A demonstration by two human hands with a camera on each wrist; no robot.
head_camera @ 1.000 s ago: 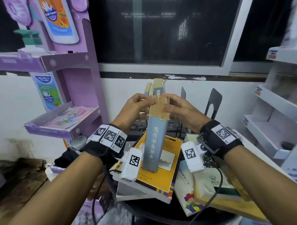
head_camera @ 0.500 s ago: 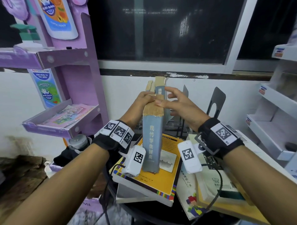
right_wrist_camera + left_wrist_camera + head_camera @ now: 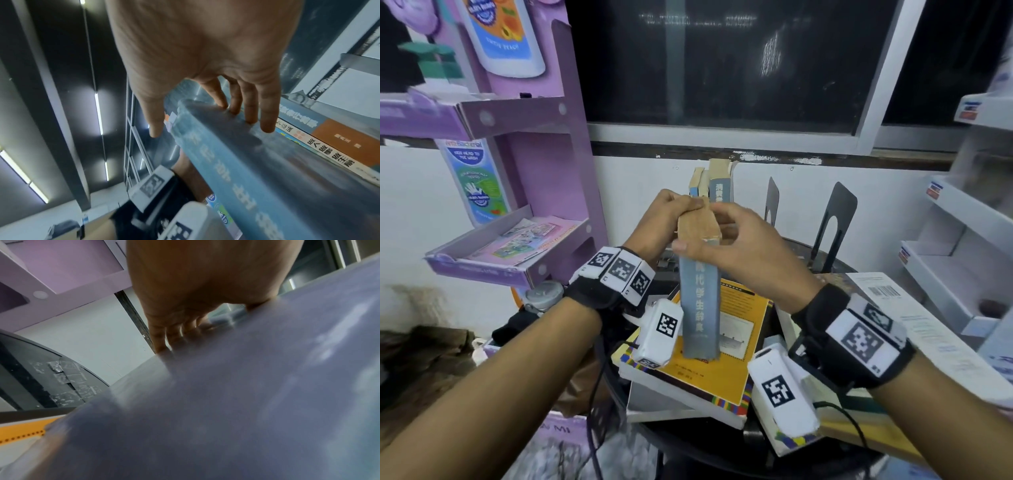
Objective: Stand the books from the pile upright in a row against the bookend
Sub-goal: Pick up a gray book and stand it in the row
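A worn grey-blue book [image 3: 700,301] stands upright, spine toward me, with its foot on the orange book [image 3: 726,373] that tops the pile. My left hand [image 3: 681,212] grips its top left edge; in the left wrist view the fingers [image 3: 176,334] curl over the cover [image 3: 246,402]. My right hand [image 3: 702,233] pinches the top from the right, thumb on the spine. In the right wrist view, my right hand [image 3: 201,125] straddles the book [image 3: 236,162]. Behind it a few books [image 3: 717,188] stand upright. Two black bookends [image 3: 835,219] stand at the back right.
A purple display rack [image 3: 571,205] rises close on the left and white shelves [image 3: 962,260] on the right. More flat books [image 3: 928,325] lie under my right wrist on the round black table [image 3: 822,260]. A wall and dark window are behind.
The grey-blue book has come from a slight tilt to upright, still on the orange book. My right hand, fingers spread half a second ago, now closes around the book's top.
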